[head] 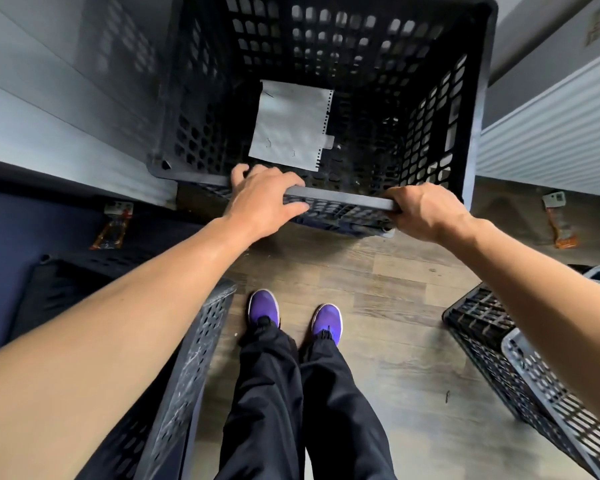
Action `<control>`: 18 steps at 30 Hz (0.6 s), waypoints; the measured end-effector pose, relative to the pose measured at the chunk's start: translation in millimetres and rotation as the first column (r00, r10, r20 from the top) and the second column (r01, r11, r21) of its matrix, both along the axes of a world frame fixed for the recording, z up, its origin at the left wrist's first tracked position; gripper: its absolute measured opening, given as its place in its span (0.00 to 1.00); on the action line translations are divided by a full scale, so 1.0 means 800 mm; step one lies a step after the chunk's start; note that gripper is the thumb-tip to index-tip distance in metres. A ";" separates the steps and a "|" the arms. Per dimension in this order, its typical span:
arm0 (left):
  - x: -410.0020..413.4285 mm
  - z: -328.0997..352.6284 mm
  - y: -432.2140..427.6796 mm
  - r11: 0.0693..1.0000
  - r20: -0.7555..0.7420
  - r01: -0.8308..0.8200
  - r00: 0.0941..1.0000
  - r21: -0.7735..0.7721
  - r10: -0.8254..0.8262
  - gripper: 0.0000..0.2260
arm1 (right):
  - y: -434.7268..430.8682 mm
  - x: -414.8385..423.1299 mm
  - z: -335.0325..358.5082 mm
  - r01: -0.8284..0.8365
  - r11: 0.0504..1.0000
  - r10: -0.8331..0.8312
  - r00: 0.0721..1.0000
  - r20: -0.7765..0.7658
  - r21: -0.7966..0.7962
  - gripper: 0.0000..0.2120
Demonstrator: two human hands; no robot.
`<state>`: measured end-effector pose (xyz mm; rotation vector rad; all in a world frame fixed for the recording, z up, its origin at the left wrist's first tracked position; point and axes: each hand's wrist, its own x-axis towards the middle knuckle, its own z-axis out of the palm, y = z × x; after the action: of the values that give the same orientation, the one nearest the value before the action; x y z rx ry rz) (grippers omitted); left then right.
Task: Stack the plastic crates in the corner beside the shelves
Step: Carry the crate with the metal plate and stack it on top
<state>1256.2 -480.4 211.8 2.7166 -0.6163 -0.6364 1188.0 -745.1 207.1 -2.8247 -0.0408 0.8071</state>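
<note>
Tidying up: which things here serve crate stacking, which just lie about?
Job: black perforated plastic crate, rim held by left hand and right hand; black plastic crate lower left; black crates lower right.
Lying about: white paper sheet inside it; orange packets on floor.

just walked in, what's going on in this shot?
A person stands over a black plastic crate pushed up against the wall and holds its near rim with both hands. The left hand is draped over the rim, and the right hand is curled round it near the corner. A white paper sheet lies inside. Another crate sits on the floor at the person's left, and more crates at the right.
</note>
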 end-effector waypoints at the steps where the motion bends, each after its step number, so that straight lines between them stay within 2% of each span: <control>1: -0.001 -0.002 -0.008 1.000 0.030 -0.025 0.999 -0.017 0.026 0.11 | -0.007 -0.002 -0.001 -0.011 1.000 0.011 1.000 0.008 0.003 0.07; 3: -0.002 -0.007 -0.012 0.997 0.084 -0.059 0.994 -0.046 0.063 0.07 | -0.018 -0.005 -0.004 -0.048 0.999 0.048 0.999 0.021 0.003 0.07; 11: -0.004 -0.013 0.002 0.991 0.090 -0.032 0.995 -0.133 0.044 0.06 | -0.017 -0.009 -0.002 -0.068 0.996 0.064 0.995 0.073 0.055 0.07; 16: -0.012 -0.013 0.003 0.995 0.094 0.001 0.996 -0.104 0.009 0.05 | -0.009 -0.030 -0.004 -0.063 0.998 0.060 0.994 0.095 0.024 0.14; 18: -0.010 -0.012 0.003 0.995 0.091 0.004 0.996 -0.099 0.005 0.05 | -0.008 -0.027 -0.003 -0.061 0.998 0.059 0.995 0.083 0.015 0.14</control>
<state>1248.0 -478.0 202.2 2.6645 -0.6513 -0.4711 1166.7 -751.3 204.8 -2.8513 -0.1451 0.6986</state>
